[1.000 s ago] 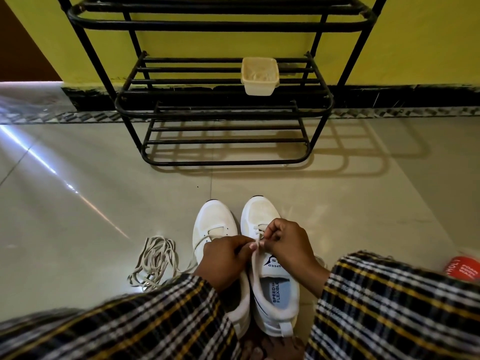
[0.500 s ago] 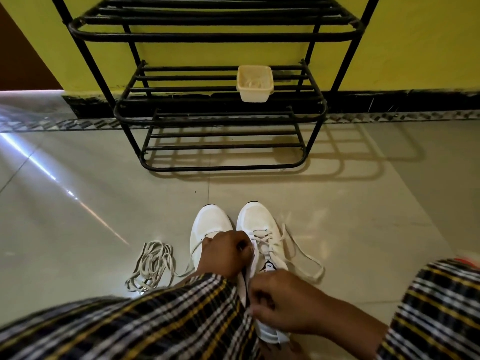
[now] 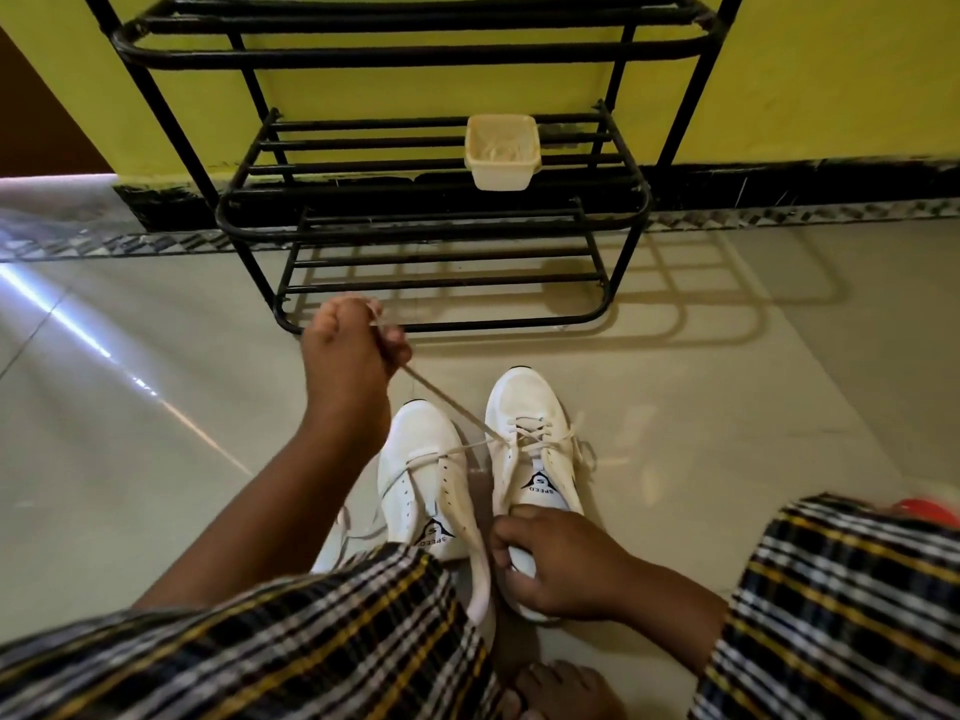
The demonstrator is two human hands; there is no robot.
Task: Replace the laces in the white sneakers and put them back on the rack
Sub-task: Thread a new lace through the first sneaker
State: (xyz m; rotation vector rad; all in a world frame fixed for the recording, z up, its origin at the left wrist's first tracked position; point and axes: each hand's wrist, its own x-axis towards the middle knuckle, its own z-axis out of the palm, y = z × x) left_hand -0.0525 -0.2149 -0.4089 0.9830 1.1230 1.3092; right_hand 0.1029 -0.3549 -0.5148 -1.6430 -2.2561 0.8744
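Step in hand, as judged: lacing the right sneaker [image 3: 530, 459], which stands on the floor beside the left sneaker [image 3: 426, 485], both short of the rack [image 3: 431, 220]. The left hand [image 3: 348, 356] pinches the lace [image 3: 447, 405] and holds it taut and raised, while the right hand [image 3: 566, 558] grips that shoe's heel opening. The next move probably calls for feeding the lace end through a further eyelet, though blur hides which; a beige container [image 3: 501, 150] occupies the middle shelf.

A home entryway: black shoe rack [image 3: 431, 220] on tiled floor [image 3: 727, 407] against yellow wall [image 3: 831, 70].
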